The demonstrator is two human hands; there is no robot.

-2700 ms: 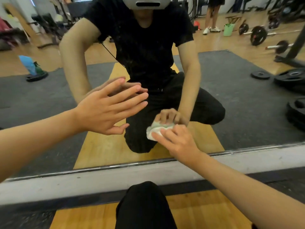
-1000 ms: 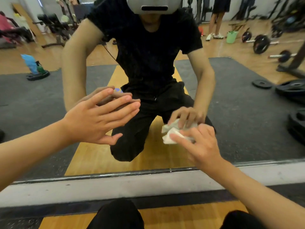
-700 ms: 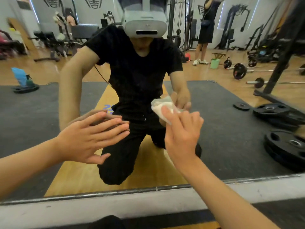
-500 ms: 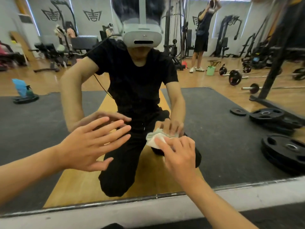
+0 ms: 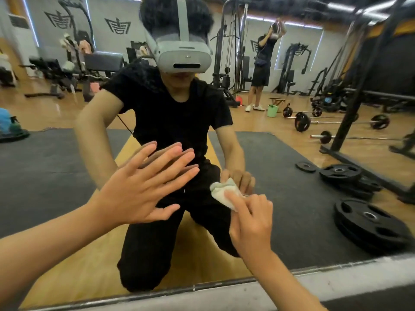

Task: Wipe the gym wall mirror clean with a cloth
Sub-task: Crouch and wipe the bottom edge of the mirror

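Head view: right hand (image 5: pixel 251 218) grips the bunched cloth (image 5: pixel 221 191) against the mirror (image 5: pixel 56 164), nearer its bottom edge after a higher stroke; left hand (image 5: pixel 143 187), flat and spread, braces alongside. Wiping appears mid-course.

You have even, fairly bright indoor light. It comes from strips (image 5: pixel 301 24) reflected in the mirror (image 5: pixel 56 171) high above your right grip (image 5: pixel 251 221), and they blow out to white. The floor (image 5: pixel 253 124) beyond carries a soft sheen; shadows are faint. Your left grip (image 5: pixel 143 187) and the cloth (image 5: pixel 222 194) read fairly sharp, but the headset (image 5: pixel 184 55) above them is smeared by motion blur. Far right of your right grip, the post (image 5: pixel 359 86) leans and bows from wide-angle distortion.
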